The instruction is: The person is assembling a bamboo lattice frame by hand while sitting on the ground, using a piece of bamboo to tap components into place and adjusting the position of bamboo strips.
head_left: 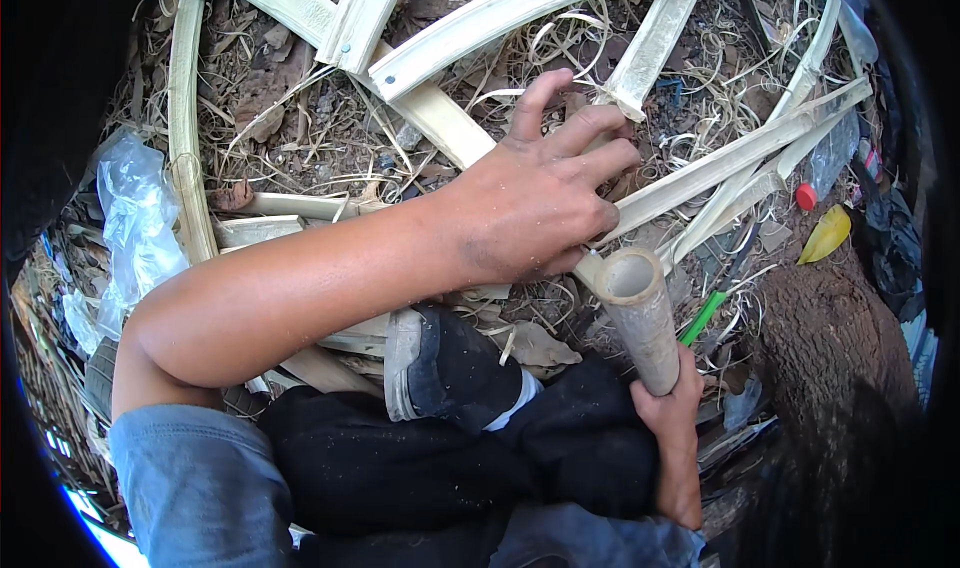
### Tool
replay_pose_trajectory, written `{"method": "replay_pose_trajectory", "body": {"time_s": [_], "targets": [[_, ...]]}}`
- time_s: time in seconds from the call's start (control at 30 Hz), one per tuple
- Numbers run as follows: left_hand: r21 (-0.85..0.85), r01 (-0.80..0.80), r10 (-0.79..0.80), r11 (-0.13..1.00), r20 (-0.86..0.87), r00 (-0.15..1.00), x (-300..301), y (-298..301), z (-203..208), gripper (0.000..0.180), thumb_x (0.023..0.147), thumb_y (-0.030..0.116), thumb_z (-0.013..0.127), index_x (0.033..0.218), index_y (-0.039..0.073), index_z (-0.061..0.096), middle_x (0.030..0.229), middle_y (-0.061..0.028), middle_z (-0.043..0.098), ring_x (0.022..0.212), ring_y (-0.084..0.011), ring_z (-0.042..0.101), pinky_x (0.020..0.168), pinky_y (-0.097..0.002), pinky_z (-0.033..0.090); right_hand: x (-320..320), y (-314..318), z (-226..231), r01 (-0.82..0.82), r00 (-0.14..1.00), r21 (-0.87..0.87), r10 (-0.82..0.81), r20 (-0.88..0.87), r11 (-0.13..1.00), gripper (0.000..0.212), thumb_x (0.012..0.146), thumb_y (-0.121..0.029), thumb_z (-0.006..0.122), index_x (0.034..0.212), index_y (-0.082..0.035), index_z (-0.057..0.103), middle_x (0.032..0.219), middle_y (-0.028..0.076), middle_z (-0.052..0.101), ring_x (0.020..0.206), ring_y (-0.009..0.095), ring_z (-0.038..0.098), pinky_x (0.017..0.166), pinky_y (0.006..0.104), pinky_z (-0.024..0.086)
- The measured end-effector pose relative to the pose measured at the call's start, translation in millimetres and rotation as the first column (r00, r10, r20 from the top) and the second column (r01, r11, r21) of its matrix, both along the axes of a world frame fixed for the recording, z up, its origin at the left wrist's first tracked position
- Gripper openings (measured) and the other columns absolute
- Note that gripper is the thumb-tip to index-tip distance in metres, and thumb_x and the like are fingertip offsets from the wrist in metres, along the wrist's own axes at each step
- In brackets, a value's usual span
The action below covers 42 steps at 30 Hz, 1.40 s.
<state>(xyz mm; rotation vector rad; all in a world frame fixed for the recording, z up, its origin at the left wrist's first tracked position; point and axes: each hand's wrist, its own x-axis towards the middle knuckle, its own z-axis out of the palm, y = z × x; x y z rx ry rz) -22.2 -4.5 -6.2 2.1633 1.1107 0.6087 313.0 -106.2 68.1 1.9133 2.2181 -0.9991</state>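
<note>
My left hand (545, 203) reaches across to the middle, over the pale split-bamboo strips. Its outer fingers are raised and apart, while the index finger bends down toward a hidden thumb beside a strip's end. What those two pinch, if anything, is too hidden to name. My right hand (672, 396) is wrapped round the lower end of a thick, hollow grey-brown tube (643, 328). The tube's open upper end is close to my left index finger. A bamboo strip (735, 163) runs from beside my left fingers to the far right.
Nailed bamboo strips (480, 28) cross at the back, over ground littered with shavings. A clear plastic bag (135, 208) lies left. To the right are a green-handled tool (703, 316), a yellow leaf (826, 235), a log (825, 318) and a red-capped bottle (832, 158). My shoe (440, 363) is below my left forearm.
</note>
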Motion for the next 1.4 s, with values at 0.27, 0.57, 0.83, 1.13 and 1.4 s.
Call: {"method": "replay_pose_trajectory", "body": {"time_s": [0.27,0.57,0.83,1.13,1.4], "targets": [[0.013,-0.026,0.027,1.0,-0.057,0.998,6,-2,-2,0.055,0.061,0.035,0.088,0.111,0.024,0.069,0.127,-0.003,0.054,0.135,-0.0265,0.039,0.115,-0.062,0.01,4,-1,-1,0.027,0.998,0.003,-0.026,-0.054,1.0,0.056,0.061,-0.007,0.075,0.113,0.002,0.057,0.084,0.021,0.067,0.075,0.041,0.069,0.069,0.0429,0.055],[0.033,-0.054,0.056,0.998,-0.091,0.994,5,1,-3,0.053,0.061,0.035,0.087,0.11,0.027,0.072,0.125,-0.0017,0.055,0.134,-0.0245,0.041,0.115,-0.0637,0.009,-4,3,16,0.027,0.998,0.025,-0.026,-0.053,0.999,0.054,0.062,-0.009,0.076,0.111,0.002,0.057,0.085,0.021,0.066,0.076,0.042,0.068,0.069,0.0442,0.055],[0.061,-0.07,0.076,0.996,-0.106,0.991,8,-2,-7,0.052,0.059,0.033,0.087,0.109,0.029,0.072,0.12,0.0003,0.056,0.133,-0.0232,0.042,0.117,-0.0676,0.007,-27,21,45,-0.028,0.991,-0.086,0.039,0.126,0.996,0.054,0.063,-0.006,0.071,0.115,0.003,0.057,0.09,0.023,0.067,0.085,0.039,0.07,0.075,0.042,0.055],[0.076,-0.086,0.095,0.993,-0.125,0.988,8,1,-6,0.049,0.06,0.033,0.087,0.105,0.027,0.071,0.117,0.0006,0.055,0.134,-0.024,0.042,0.116,-0.0729,0.007,-6,13,28,-0.008,0.998,-0.045,0.011,0.065,0.999,0.055,0.062,-0.008,0.074,0.113,0.001,0.058,0.087,0.023,0.066,0.08,0.043,0.069,0.071,0.0438,0.055],[0.109,-0.088,0.097,0.99,-0.078,0.992,8,-1,-9,0.038,0.062,0.033,0.084,0.096,0.021,0.073,0.108,-0.0018,0.055,0.132,-0.023,0.043,0.113,-0.0777,0.011,-9,10,25,0.0,0.996,-0.044,0.004,0.089,0.999,0.055,0.062,-0.007,0.075,0.113,0.001,0.058,0.089,0.023,0.067,0.084,0.042,0.07,0.074,0.0437,0.055]]}}
